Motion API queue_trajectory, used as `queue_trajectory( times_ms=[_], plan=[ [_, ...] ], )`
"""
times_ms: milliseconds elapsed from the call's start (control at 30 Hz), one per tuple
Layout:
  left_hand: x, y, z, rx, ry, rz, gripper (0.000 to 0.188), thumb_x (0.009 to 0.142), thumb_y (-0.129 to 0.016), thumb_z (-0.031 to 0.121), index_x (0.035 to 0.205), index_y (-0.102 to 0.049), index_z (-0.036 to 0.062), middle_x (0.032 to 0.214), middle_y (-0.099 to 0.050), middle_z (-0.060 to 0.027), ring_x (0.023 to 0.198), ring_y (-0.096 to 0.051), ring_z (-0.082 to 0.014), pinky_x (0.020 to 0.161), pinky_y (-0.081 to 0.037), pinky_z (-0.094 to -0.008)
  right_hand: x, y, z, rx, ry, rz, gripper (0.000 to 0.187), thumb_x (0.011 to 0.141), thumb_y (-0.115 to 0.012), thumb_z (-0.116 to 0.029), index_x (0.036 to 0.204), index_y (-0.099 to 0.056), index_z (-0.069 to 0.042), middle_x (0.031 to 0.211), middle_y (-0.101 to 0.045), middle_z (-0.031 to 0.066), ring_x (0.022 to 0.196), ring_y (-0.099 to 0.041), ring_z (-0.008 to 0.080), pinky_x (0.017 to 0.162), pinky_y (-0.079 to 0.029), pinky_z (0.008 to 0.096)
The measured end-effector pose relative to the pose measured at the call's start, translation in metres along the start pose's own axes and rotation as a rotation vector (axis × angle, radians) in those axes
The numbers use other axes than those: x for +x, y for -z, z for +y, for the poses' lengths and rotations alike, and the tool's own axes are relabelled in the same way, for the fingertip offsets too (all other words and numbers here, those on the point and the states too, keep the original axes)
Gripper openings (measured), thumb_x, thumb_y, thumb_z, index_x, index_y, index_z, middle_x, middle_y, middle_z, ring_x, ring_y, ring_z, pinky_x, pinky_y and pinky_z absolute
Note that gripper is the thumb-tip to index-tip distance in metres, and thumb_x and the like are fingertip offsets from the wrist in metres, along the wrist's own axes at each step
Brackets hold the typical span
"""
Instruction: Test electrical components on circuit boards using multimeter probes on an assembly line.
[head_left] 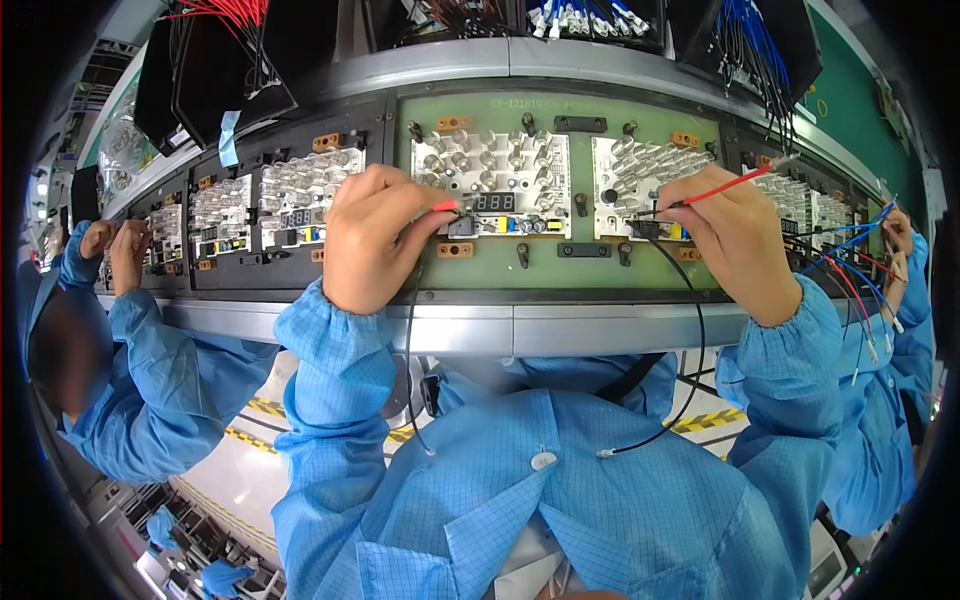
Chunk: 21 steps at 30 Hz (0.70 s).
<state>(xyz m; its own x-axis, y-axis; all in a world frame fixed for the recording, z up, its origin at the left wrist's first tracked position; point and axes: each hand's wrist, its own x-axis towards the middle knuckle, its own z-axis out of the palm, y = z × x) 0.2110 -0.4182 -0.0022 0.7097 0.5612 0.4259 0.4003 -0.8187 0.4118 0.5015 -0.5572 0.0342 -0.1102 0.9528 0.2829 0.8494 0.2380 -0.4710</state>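
Observation:
My left hand [362, 240] is pinched closed at the left edge of a white circuit board [555, 165]. A short red wire end [446, 205] sticks out of its fingertips toward the board's digit display [494, 202]. From below this hand a black wire [410, 345] hangs down over the table edge. My right hand [745, 240] is closed on a red wire [735, 185], with its dark tip over a second circuit board [605, 170]. Another black wire [701, 340] runs from that board's lower edge and hangs down. Both boards sit in a green fixture plate [480, 270].
More boards in dark fixtures line both sides. A metal rail [560, 325] runs along the near edge. Behind stand black bins with red wires [230, 15] and blue wires [760, 35]. Co-workers in blue sleeves [165, 345] work at left and right, the right one with several coloured wires [850, 260].

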Motion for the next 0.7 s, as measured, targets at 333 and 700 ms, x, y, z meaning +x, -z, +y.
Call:
queue_trajectory(
  times_ms=[333,700],
  plan=[
    [0.0000,0.0029,0.0011,-0.038,-0.050,0.004,0.022,0.069,-0.073,0.003,0.090,-0.070,0.0092,0.075,-0.063,-0.0038,0.076,-0.057,-0.0224,0.066,-0.042,-0.0338,-0.0045,-0.0019,0.0013,-0.071,0.070,-0.020,0.010,0.075,-0.067,-0.005,0.085,-0.063,-0.005,0.079,-0.063,0.0074,0.071,-0.059,0.0267,0.063,-0.047,0.0349],
    [-0.0002,0.0037,-0.0026,-0.055,-0.033,0.053,0.031,0.070,-0.065,-0.011,0.095,-0.070,0.0078,0.074,-0.061,-0.0071,0.075,-0.058,-0.0242,0.064,-0.045,-0.0346,-0.0044,-0.0036,0.0058,-0.067,-0.046,-0.033,0.008,0.078,-0.066,-0.006,0.086,-0.064,-0.005,0.083,-0.065,0.0068,0.074,-0.061,0.0259,0.065,-0.047,0.0348]
  ],
)
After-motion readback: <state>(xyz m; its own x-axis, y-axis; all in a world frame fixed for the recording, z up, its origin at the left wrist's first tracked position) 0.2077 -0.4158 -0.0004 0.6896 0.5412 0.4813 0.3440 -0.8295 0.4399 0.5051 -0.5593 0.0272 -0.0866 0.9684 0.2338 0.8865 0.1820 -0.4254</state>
